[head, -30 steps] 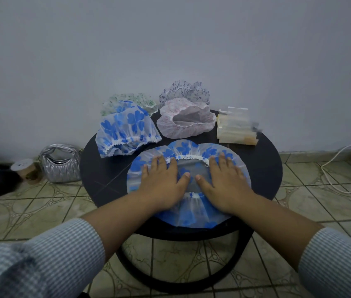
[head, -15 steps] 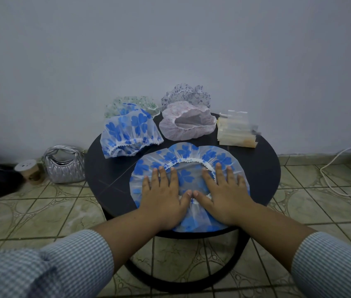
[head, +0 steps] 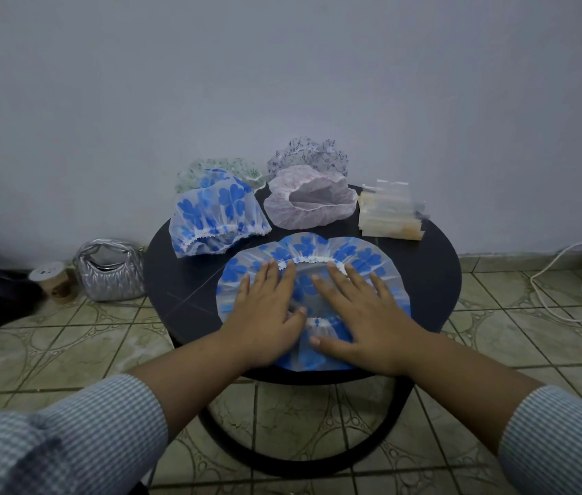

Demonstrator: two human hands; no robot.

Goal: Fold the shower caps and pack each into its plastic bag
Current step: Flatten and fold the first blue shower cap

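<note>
A blue-flowered shower cap [head: 361, 257] lies spread flat on the near half of the round black table [head: 436, 266]. My left hand [head: 264, 316] and my right hand [head: 364, 316] press on it side by side, palms down with straight fingers, covering its middle. Behind it sit a second blue-flowered cap [head: 216, 214], a pink-patterned cap [head: 309, 196], a green-patterned cap [head: 211, 167] and a dark-patterned cap [head: 307, 151]. A stack of clear plastic bags [head: 391, 216] lies at the table's back right.
The table stands against a pale wall on a tiled floor [head: 32, 351]. A silver quilted purse [head: 111, 271] and a small lidded cup [head: 52, 282] sit on the floor to the left. A white cable [head: 550, 276] runs along the floor at right.
Both hands have slid a little over the flat cap, the left slightly right and the right hand's thumb nearer the front edge. The cap stays spread on the table.
</note>
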